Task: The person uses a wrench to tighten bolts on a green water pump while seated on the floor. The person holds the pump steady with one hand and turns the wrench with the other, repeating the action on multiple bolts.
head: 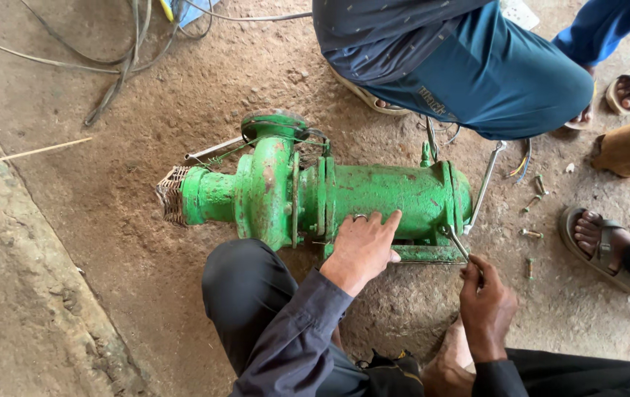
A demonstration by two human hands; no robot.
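Observation:
A green water pump [308, 195] lies on its side on the dirt floor, with a wire mesh strainer [170, 194] on its left end. My left hand [361, 246] rests flat on the motor body, fingers spread, a ring on one finger. My right hand [485, 301] grips the handle of a metal spanner [457, 242], whose head sits at the lower right end of the pump near the base plate. A second long spanner [485, 184] leans against the pump's right end.
Across the pump squats another person in blue trousers [491, 73]. A sandalled foot [598, 242] sits at the right. Loose bolts [532, 213] lie on the ground right of the pump. Cables [120, 66] trail at top left; a raised concrete edge [21, 294] runs along the left.

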